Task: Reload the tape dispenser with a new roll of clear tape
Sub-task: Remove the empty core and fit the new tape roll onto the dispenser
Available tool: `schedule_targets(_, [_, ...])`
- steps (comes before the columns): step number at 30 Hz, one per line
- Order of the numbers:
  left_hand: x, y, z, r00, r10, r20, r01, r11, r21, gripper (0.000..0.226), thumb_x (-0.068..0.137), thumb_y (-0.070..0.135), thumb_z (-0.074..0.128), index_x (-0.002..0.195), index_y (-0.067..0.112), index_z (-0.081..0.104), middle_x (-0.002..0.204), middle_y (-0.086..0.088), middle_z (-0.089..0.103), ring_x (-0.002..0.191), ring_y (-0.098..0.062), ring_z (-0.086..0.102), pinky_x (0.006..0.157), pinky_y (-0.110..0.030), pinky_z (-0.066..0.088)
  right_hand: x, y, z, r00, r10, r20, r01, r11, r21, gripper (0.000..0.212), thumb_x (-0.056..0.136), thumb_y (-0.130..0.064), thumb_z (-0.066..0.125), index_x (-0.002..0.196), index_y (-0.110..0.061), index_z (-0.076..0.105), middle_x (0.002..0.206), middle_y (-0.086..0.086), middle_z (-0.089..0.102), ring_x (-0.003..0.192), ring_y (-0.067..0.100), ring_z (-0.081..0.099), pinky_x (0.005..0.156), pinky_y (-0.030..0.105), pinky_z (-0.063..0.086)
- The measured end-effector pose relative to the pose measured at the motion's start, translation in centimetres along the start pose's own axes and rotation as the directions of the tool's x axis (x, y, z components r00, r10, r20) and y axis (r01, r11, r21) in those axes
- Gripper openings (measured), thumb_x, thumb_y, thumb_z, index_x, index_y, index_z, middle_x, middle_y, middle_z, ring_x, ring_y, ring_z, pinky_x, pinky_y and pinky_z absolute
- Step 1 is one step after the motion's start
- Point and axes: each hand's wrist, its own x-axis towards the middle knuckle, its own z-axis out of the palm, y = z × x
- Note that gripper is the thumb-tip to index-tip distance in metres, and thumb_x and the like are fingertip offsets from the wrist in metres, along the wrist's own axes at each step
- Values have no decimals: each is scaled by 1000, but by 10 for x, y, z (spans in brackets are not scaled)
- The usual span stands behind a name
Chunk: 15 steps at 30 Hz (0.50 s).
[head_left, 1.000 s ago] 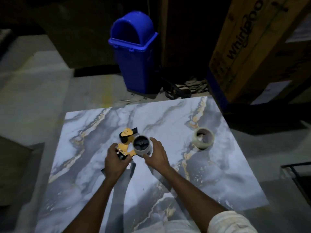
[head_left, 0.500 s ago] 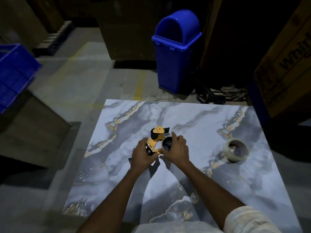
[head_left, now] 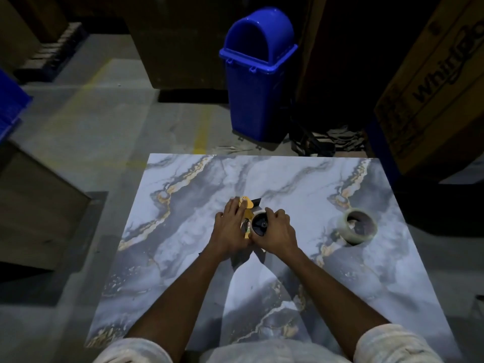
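A yellow and black tape dispenser (head_left: pixel 248 205) lies on the marble-patterned table (head_left: pixel 199 184), near its middle. My left hand (head_left: pixel 230 226) lies over the dispenser's yellow body and presses it down. My right hand (head_left: pixel 277 231) wraps around the pale tape core on the dispenser's black spool hub (head_left: pixel 259 225). A roll of clear tape (head_left: pixel 357 230) lies flat on the table to the right, apart from both hands. Much of the dispenser is hidden under my hands.
A blue swing-lid bin (head_left: pixel 258 74) stands on the floor beyond the table's far edge. A large cardboard box (head_left: pixel 432 87) leans at the back right. A brown box (head_left: pixel 34 205) and a blue crate (head_left: pixel 10 106) are on the left.
My left hand has slid forward from the handle onto the dispenser's yellow front. My right hand has closed tighter around the core on the spool. The view has shifted left.
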Motion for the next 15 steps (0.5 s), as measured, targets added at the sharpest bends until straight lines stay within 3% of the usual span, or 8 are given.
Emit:
schedule_targets(8, [3,-1,6,996,-62,66,65,997,-47,131,64,46,80,164,22,-1,173,-4,-7,159,-29,2,112,-60,31,3,-9,1,996,75,46,-74,997,-19,99,74,-67,69,148,-14,31,135,16,43,125,37,45,94,45,48])
schedule_targets(11, [4,3,6,993,-100,68,101,995,-16,129,66,46,80,164,23,0,172,-10,-7,153,-38,19,109,-59,35,4,-13,5,997,72,10,-71,997,-23,87,74,-62,72,138,-12,41,129,15,48,121,35,49,90,43,50])
schedule_targets(15, [6,7,10,991,-131,28,129,990,57,121,68,38,78,163,21,6,171,-16,-1,129,-43,47,99,-50,42,7,-8,2,1000,18,19,-18,1000,0,78,68,-57,75,127,-11,51,119,13,53,112,32,53,83,37,49])
